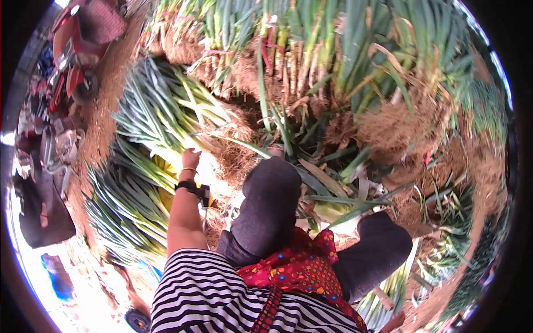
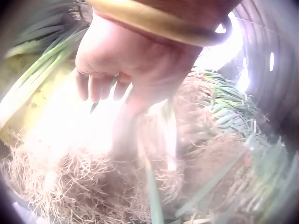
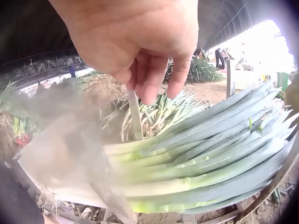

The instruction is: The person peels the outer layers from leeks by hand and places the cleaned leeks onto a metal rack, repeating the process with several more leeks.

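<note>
My left hand (image 1: 191,158) reaches down over a pile of leeks (image 1: 161,105) with pale stalks and shaggy roots (image 1: 236,161). Seen from the left wrist, its fingers (image 2: 96,88) bend downward over the stalks, where glare hides the fingertips; I cannot tell whether they grip a leek. My right hand (image 3: 140,51) pinches a pale flat strip (image 3: 135,116) that runs down behind a bundle of leeks (image 3: 201,163). This bundle lies sideways on a low metal frame (image 3: 261,205), and a tan bar (image 3: 112,200) crosses in front of its white ends.
Upright leek bundles with red ties (image 1: 266,55) and thick roots stand ahead. A second leek heap (image 1: 127,205) lies by my left side on yellow sheeting. Loose leaves (image 1: 333,188) are strewn around my knees (image 1: 266,205). Red vehicles (image 1: 72,61) are parked far left.
</note>
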A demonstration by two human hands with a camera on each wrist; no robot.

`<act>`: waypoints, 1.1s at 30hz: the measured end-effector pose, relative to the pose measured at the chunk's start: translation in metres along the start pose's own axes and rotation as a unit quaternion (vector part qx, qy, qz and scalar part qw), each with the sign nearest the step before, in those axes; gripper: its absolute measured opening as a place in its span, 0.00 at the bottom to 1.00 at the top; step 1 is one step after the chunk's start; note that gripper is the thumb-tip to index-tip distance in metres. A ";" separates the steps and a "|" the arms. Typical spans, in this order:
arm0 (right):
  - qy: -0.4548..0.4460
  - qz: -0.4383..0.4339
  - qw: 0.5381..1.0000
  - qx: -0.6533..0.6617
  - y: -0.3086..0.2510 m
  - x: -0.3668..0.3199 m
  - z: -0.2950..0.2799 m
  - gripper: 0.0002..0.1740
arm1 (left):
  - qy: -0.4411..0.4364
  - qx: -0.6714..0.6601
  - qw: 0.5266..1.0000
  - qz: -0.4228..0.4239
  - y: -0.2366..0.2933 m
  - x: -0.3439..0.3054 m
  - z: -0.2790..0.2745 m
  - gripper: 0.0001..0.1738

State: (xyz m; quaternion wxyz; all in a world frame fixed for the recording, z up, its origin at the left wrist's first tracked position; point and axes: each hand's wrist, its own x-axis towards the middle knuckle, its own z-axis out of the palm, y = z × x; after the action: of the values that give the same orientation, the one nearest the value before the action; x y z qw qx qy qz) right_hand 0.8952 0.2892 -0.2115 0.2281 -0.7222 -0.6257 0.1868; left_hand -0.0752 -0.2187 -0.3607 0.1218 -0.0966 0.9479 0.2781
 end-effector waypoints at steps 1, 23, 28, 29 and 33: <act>-0.024 -0.013 0.997 -0.066 -0.021 -0.008 -0.006 0.16 | 0.017 0.019 1.000 -0.006 -0.024 0.000 0.023 0.29; -0.146 0.030 0.988 0.035 -0.292 -0.036 0.010 0.16 | 0.063 -0.024 0.942 -0.329 -0.009 0.033 0.080 0.58; -0.134 0.058 0.987 0.061 -0.292 -0.035 0.006 0.13 | 0.145 0.012 0.937 -0.317 0.019 -0.014 0.032 0.42; -0.133 0.056 0.988 0.061 -0.293 -0.036 0.006 0.13 | 0.182 -0.018 0.934 -0.308 0.016 -0.022 0.033 0.38; -0.155 0.048 0.987 -0.011 -0.320 -0.054 0.014 0.17 | 0.177 -0.241 0.916 -0.266 -0.046 -0.007 0.064 0.34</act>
State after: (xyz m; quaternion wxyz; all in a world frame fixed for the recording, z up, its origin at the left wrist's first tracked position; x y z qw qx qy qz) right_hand 0.6173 0.2731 -0.0438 0.1117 -0.7163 -0.6200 0.3002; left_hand -0.0453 -0.2203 -0.4335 -0.0058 -0.4192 0.7973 0.4341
